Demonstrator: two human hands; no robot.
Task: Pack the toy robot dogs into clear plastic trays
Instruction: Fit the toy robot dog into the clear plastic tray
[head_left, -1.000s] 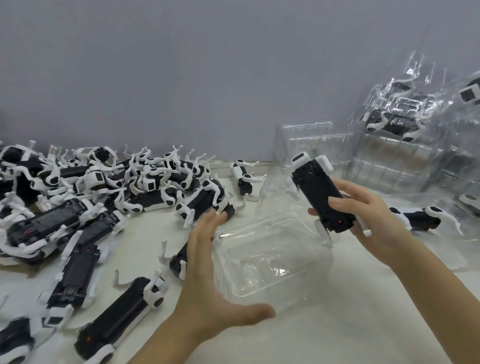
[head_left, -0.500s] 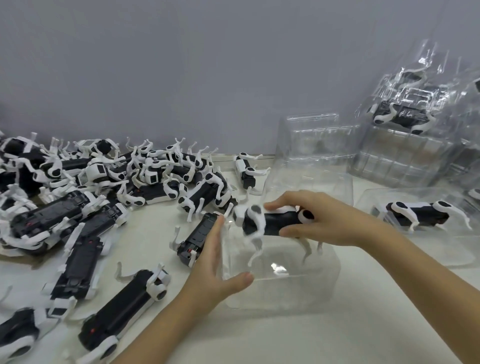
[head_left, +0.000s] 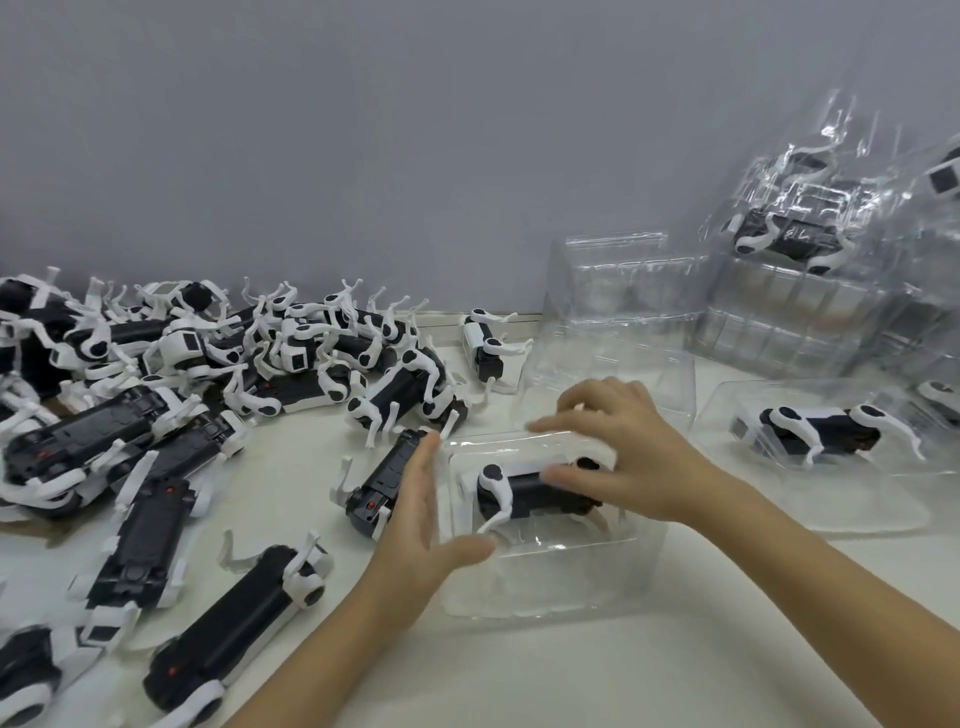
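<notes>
My right hand (head_left: 628, 457) grips the dog (head_left: 519, 491), left hand (head_left: 421, 535) flat against the tray (head_left: 550, 587) (flimsy stuff), so a leg under my palm might snag.

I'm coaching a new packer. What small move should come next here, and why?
Probably press the toy dog down until it seats. The right hand grips its body inside the clear tray, legs pointing down, while the left hand lies open against the tray's left wall.

The right hand (head_left: 631, 457) hides the rear of the toy dog (head_left: 514, 491) in the clear tray (head_left: 550, 592). The left edge cuts off a loose dog (head_left: 26, 670).
</notes>
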